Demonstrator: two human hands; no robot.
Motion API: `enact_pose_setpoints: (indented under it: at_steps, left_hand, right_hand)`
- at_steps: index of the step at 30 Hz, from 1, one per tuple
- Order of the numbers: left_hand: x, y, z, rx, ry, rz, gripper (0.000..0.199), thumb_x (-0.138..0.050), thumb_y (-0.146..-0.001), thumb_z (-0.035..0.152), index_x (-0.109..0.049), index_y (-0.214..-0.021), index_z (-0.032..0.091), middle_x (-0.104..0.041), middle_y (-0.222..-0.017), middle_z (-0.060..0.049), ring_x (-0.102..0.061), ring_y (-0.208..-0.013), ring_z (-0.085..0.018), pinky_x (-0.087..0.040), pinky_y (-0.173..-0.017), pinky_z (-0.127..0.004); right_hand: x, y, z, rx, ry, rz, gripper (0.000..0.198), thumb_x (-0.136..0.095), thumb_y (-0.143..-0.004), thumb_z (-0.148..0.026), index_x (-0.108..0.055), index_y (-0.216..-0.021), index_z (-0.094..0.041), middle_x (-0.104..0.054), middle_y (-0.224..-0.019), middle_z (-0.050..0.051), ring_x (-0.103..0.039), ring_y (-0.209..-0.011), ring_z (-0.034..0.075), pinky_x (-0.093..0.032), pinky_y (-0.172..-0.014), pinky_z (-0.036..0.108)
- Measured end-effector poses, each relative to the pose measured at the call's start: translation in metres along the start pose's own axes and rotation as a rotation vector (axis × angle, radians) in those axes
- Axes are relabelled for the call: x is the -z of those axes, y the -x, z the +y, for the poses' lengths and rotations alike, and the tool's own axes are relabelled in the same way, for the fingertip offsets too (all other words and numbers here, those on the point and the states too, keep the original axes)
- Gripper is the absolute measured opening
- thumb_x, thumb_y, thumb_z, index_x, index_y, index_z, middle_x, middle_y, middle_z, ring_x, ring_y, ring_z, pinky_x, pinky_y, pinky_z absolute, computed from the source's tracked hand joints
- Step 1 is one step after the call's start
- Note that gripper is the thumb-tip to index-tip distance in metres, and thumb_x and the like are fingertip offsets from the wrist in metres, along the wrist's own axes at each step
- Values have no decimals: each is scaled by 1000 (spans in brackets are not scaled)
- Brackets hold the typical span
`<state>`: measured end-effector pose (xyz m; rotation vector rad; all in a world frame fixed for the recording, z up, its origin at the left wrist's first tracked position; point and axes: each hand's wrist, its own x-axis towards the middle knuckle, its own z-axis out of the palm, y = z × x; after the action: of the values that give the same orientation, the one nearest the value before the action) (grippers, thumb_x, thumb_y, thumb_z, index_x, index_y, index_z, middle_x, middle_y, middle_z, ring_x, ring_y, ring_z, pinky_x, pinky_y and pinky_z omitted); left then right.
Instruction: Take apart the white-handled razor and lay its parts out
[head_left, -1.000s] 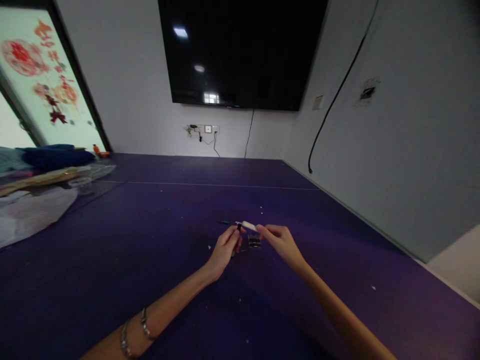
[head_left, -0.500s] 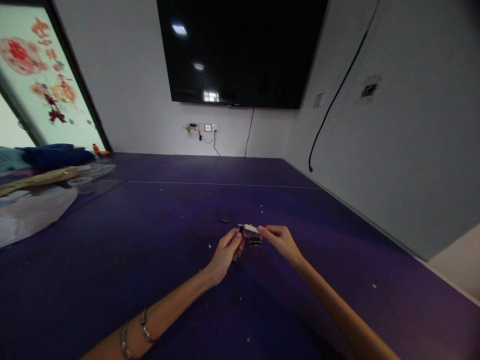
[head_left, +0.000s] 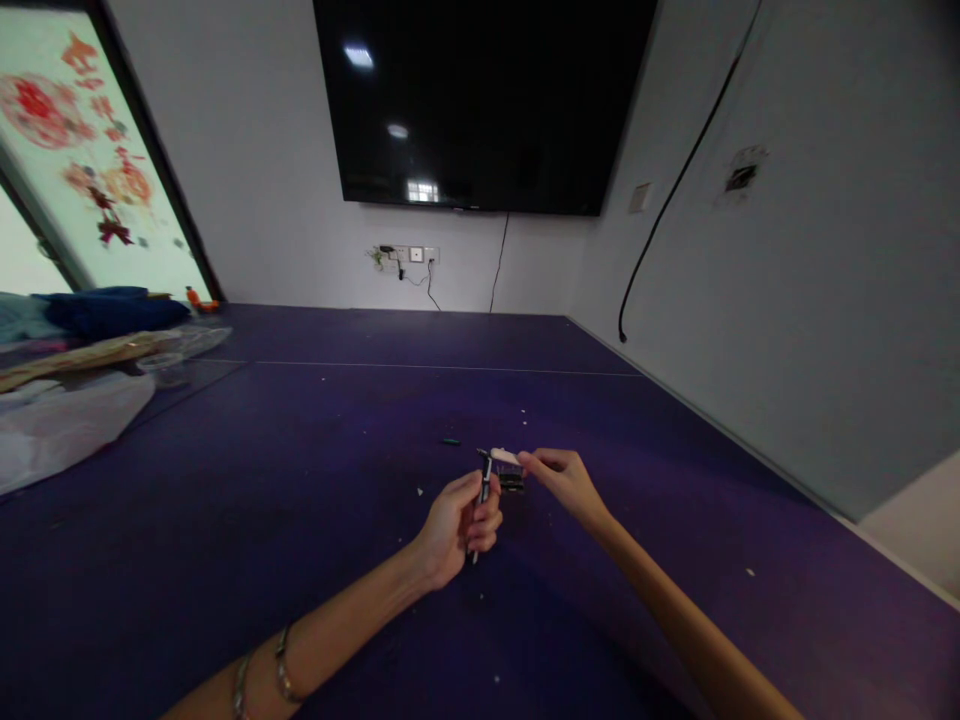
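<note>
My left hand (head_left: 459,525) is closed around a slim black-and-silver pen-like tool (head_left: 485,480). It stands nearly upright in the fist, with its lower end poking out below the fingers. A small flat white piece (head_left: 505,456) is pinched between the thumb and fingers of my right hand (head_left: 561,482). The tool's top is close to the left end of that piece; whether they touch I cannot tell. Just beneath the white piece is a small dark object with light edges (head_left: 511,482), too small to name. Beyond my hands lies a thin green stick-like item (head_left: 451,442).
Both hands are over a wide purple surface (head_left: 337,440) dotted with white scraps. At the left are plastic bags (head_left: 67,425) and blue cloth (head_left: 112,312). A large television (head_left: 487,110) hangs on the far wall above sockets. A black cable (head_left: 675,185) dangles along the right wall.
My left hand has turned and dropped slightly, so its curled fingers and more of the tool now show. My right hand with the white piece has hardly moved.
</note>
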<state>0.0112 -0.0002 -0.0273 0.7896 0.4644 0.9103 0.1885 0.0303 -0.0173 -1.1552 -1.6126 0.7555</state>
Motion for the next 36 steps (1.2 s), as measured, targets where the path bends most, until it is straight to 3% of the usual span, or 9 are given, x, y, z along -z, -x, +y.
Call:
enact_pose_setpoints:
  at_steps: [11, 16, 20, 23, 27, 31, 36]
  left_hand:
    - [-1, 0, 3, -19, 2, -69, 19, -49, -84, 35, -51, -82, 16, -29, -51, 7, -20, -37, -4, -12, -35, -17]
    - [6, -9, 6, -204, -273, 20, 25, -50, -84, 41, -52, -81, 16, -37, -54, 6, -32, -44, -6, -27, -46, -21]
    - [12, -13, 6, -359, -603, 93, 28, -48, -85, 42, -54, -81, 15, -44, -61, 2, -39, -56, -10, -28, -53, -23]
    - [13, -12, 4, -438, -759, 106, 28, -45, -86, 42, -55, -81, 16, -46, -66, 1, -41, -62, -12, -31, -58, -24]
    - [11, -8, 4, -491, -886, 108, 28, -40, -89, 40, -53, -81, 16, -47, -69, 0, -42, -66, -13, -33, -64, -25]
    - [10, -4, 6, -543, -960, 95, 25, -38, -90, 36, -51, -81, 17, -46, -71, 0, -42, -68, -13, -34, -67, -25]
    - [12, -5, 7, -582, -978, 125, 23, -36, -91, 33, -51, -82, 17, -46, -72, 0, -43, -68, -13, -35, -66, -25]
  right_hand:
    - [4, -3, 7, -7, 38, 17, 41, -57, -75, -48, -62, -51, -16, -41, -45, -4, -36, -47, 9, -25, -47, 23]
    - [18, -6, -5, -1, 59, 26, 35, -59, -75, -46, -66, -59, -16, -46, -49, -3, -38, -48, 10, -25, -46, 23]
    - [21, 2, -30, 68, 113, 30, 29, -59, -77, -43, -70, -69, -17, -61, -62, 2, -49, -57, 13, -33, -52, 24]
    - [18, 9, -43, 122, 210, 32, 30, -57, -79, -43, -72, -71, -18, -64, -61, 3, -50, -54, 14, -33, -51, 25]
    - [15, 14, -50, 157, 316, -40, 33, -56, -79, -45, -73, -71, -18, -64, -58, 4, -48, -50, 13, -31, -48, 25]
    - [27, 9, -55, 112, 338, -162, 41, -51, -81, -48, -72, -70, -15, -63, -58, 3, -49, -52, 12, -31, -49, 23]
    - [44, 6, -57, 103, 404, -149, 41, -53, -80, -51, -73, -71, -16, -62, -57, 3, -49, -53, 13, -31, -48, 24]
